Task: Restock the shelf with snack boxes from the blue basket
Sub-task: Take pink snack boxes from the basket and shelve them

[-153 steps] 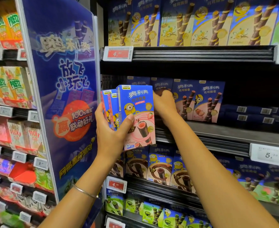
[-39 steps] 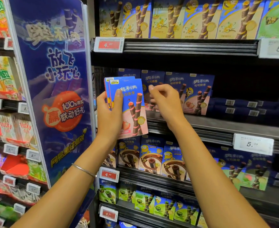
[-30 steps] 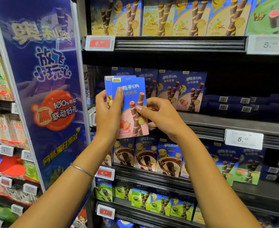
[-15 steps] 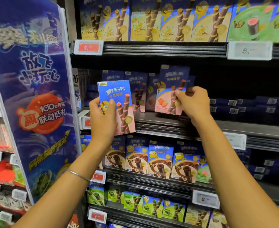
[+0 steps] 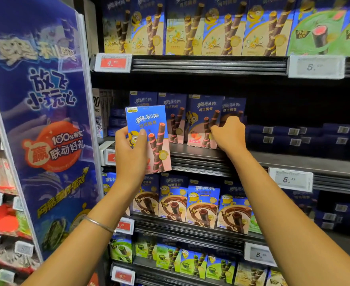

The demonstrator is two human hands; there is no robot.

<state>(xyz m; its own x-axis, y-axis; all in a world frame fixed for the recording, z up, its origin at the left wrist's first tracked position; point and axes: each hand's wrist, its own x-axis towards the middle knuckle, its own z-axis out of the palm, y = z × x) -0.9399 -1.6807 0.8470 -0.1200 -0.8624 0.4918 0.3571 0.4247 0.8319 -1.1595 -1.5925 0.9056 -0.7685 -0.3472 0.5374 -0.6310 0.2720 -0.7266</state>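
My left hand [image 5: 130, 155] holds one blue-and-pink snack box [image 5: 149, 129] upright in front of the middle shelf [image 5: 283, 159]. My right hand [image 5: 228, 135] reaches onto that shelf, its fingers closed on the right edge of a matching snack box [image 5: 200, 120] that stands in the front row. Two more like boxes [image 5: 174, 120] stand to its left, and another shows behind my right hand. The blue basket is not in view.
A tall blue promo panel [image 5: 46, 120] juts out at the left. Yellow boxes [image 5: 190, 27] fill the shelf above, brown ones [image 5: 200, 207] the shelf below. Dark blue boxes [image 5: 304, 137] lie flat on the middle shelf's right. A price tag [image 5: 290, 179] sticks out.
My right hand took a box from the stack in my left hand and stood it in the middle shelf's row. My left hand now holds a single box.
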